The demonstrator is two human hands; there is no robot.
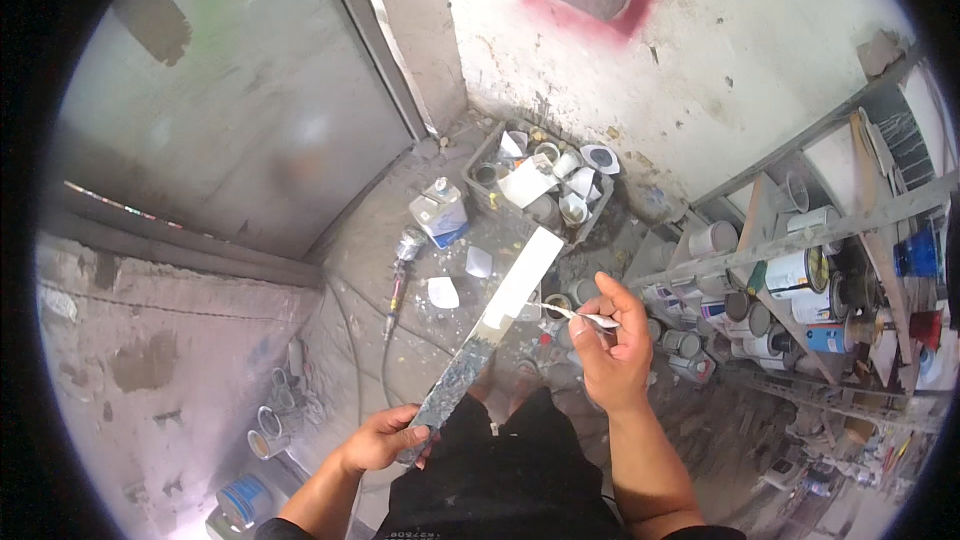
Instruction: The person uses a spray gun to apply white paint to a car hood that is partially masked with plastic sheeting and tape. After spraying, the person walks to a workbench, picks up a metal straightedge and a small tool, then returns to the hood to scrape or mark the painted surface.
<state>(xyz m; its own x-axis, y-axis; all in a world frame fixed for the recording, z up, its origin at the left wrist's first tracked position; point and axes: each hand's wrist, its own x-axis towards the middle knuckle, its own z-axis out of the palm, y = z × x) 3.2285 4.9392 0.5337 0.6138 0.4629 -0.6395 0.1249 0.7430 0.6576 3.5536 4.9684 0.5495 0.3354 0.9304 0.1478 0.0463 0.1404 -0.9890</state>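
My left hand is closed round the lower end of a long flat stick, which slants up and away to the right. Dark, speckled crust covers its lower half, while the far end is smooth and white. Between the thumb and fingers of my right hand is a thin white twisted strip. Its tip reaches to the stick's right edge, near the white part; whether the two touch I cannot tell. What the strip is made of is not clear.
Past the stick, a grey bin overflows with used cups and paper. A metal can and a spray-gun-like tool with a hose are on the dusty floor. Shelves of paint cans line the right; a metal panel stands left.
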